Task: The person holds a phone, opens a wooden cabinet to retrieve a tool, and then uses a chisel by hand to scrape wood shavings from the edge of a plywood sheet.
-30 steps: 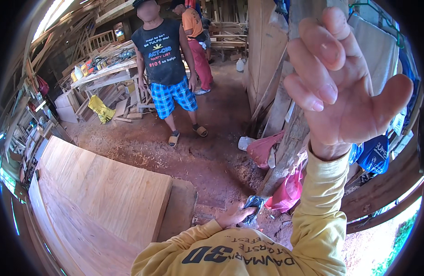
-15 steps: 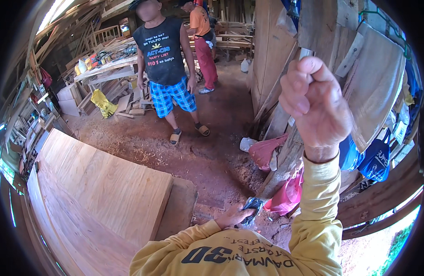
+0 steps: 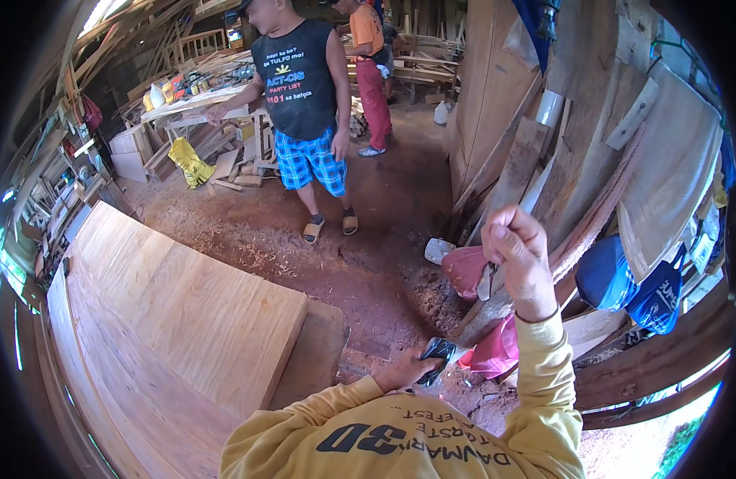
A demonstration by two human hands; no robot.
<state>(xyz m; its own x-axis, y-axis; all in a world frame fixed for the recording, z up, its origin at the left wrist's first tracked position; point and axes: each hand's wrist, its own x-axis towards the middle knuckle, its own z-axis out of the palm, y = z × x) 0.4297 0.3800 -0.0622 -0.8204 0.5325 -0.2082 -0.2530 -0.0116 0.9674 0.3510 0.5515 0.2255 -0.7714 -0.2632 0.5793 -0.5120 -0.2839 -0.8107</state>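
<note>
We grip a dark packet in our left hand, near the middle of the scene.
Its long axis slants from near left to far right, the far end pointing away from us; its skin looks glossy and creased, like thin plastic, its shape roughly oblong. To our left spreads a broad, smooth wooden panel with pale grain and a thick, squared edge; to the right sits a slack pink bag. The packet rests against the left hand's thumb and fingers, while our right hand hangs raised farther right, fingers curled inward.
</note>
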